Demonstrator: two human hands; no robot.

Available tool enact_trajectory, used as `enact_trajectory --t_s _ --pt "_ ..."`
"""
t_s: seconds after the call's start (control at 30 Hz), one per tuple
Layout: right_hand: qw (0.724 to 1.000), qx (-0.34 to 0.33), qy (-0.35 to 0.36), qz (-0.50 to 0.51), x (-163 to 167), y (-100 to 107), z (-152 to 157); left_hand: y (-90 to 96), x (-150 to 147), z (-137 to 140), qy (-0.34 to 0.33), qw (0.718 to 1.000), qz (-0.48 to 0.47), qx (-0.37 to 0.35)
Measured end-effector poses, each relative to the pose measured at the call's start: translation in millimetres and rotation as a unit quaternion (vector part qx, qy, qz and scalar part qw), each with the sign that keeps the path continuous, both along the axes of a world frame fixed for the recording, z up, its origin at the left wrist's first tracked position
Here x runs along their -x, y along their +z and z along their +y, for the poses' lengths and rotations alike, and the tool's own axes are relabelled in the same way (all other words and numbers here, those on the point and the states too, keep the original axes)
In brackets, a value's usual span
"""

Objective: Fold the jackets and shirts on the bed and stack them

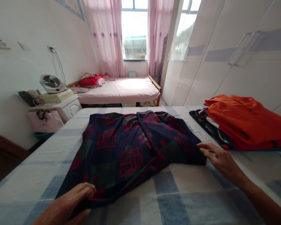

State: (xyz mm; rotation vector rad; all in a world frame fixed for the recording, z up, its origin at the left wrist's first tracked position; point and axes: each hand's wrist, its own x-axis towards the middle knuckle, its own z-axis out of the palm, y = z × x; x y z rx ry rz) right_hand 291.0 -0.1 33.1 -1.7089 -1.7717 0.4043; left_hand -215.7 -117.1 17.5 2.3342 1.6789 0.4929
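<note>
A dark blue garment [131, 140] with red square patterns and green patches lies spread out on the bed, its folds running through the middle. My left hand [70, 201] is closed on its near left corner, fingers curled over the cloth and thumb below. At the garment's right edge, my right hand [221, 161] pinches the cloth with its fingertips. Just beyond that hand sits a pile of folded clothes, with an orange garment [250, 115] on top.
A blue and white checked sheet [170, 197] covers the bed. On the left, a small fan [51, 82] stands on a white cabinet [71, 107], with a pink bag [45, 120] beside it. Behind is a second bed [128, 90]; white wardrobes [210, 62] line the right.
</note>
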Motion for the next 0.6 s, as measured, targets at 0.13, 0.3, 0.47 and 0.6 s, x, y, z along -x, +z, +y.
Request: enact_trajectory --t_s 0.13,0.3,0.47,0.6 --pt "0.999 -0.018 0.006 -0.048 6.1 -11.7 -4.5 -11.2 4.0 -5.1 -0.005 1.0 0.004 -0.009" --pt "0.996 0.023 0.039 -0.072 20.8 -13.5 -4.1 -22.5 26.7 -11.6 -0.002 0.997 0.068 -0.045" --pt "0.996 0.029 0.058 -0.061 27.3 -10.7 4.4 -19.6 38.1 -15.5 -0.01 0.986 0.101 -0.13" --pt "0.997 0.003 0.061 -0.052 37.9 -8.3 16.9 -14.2 27.1 -15.4 -0.019 0.982 0.102 -0.16"
